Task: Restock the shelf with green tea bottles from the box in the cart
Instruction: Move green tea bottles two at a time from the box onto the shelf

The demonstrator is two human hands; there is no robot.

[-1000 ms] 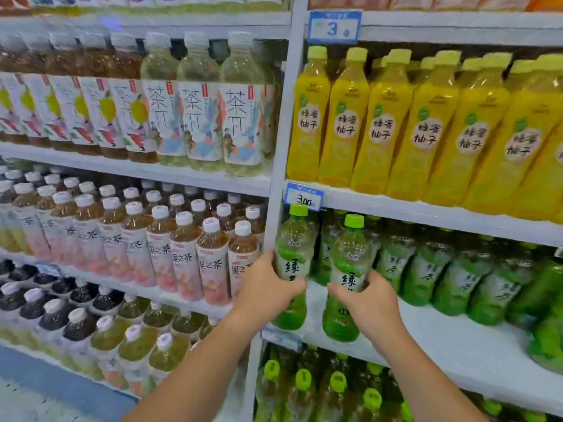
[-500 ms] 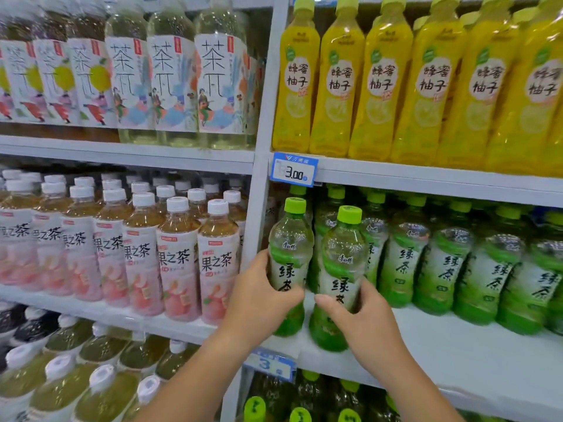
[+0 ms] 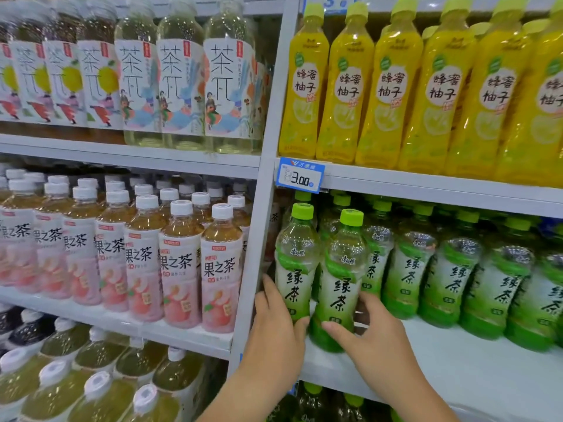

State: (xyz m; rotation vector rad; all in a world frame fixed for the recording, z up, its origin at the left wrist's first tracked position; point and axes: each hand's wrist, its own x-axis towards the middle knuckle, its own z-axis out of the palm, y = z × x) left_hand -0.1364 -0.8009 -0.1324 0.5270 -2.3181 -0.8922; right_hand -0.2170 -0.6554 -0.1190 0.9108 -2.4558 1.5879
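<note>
The shelf holds a row of green tea bottles at the back, with bare board in front, so I judge there is more to fill. The box and cart are out of view. At the front-left corner, my left hand wraps the left bottle low down. My right hand grips the right bottle, thumb in front.

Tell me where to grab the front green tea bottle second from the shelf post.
Grip the green tea bottle low on its body, coming from the open front. It stands upright, with neighbouring green tea bottles crowding both sides and behind, so only the front is free. The right hand grips it there, thumb in front, fingers round its right side.
</note>
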